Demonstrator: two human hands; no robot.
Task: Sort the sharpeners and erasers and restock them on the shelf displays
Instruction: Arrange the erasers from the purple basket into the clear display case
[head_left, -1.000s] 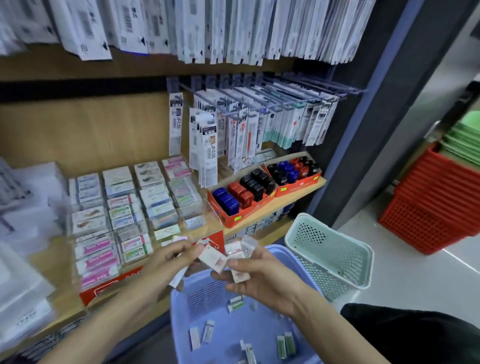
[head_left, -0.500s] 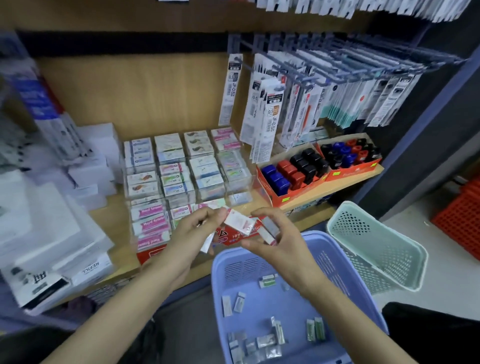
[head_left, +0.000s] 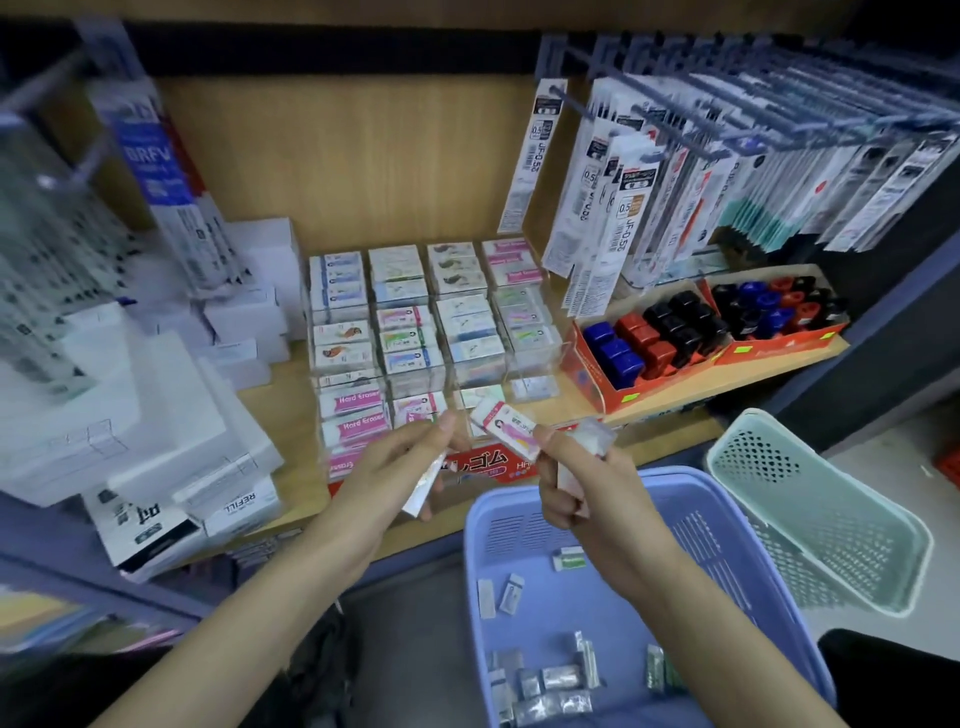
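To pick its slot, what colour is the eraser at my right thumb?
Eraser: white with pink print; head view.

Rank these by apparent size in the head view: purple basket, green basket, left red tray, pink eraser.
1. purple basket, though nearest the camera and partly cut off
2. green basket
3. left red tray
4. pink eraser

The left hand (head_left: 384, 467) and right hand (head_left: 582, 483) are bare, with short, plain nails. The left forearm (head_left: 234, 623) and right forearm (head_left: 727, 623) are uncovered down to the bottom edge. Black clothing (head_left: 893, 680) shows at the lower right corner.
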